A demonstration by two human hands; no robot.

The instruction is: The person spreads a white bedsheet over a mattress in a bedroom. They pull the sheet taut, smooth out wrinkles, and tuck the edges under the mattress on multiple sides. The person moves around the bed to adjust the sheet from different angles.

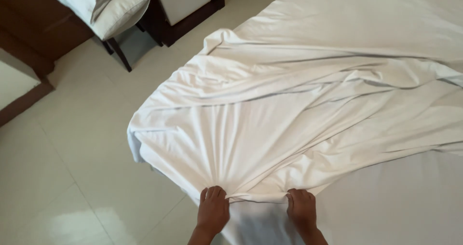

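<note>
A white bed sheet (289, 105) lies rumpled over the bed, with long folds fanning out from its near edge. My left hand (213, 210) grips that near edge, fingers curled into the cloth. My right hand (301, 207) grips the same edge a short way to the right. The stretch of sheet between the two hands is pulled taut. Below and to the right, the flat white mattress (410, 201) shows bare.
A pale tiled floor (72, 153) fills the left side. A dark-legged chair (115, 18) holding white pillows stands at the top left. A dark wooden cabinet (183, 8) is behind it, and dark wooden furniture (24, 37) runs along the left edge.
</note>
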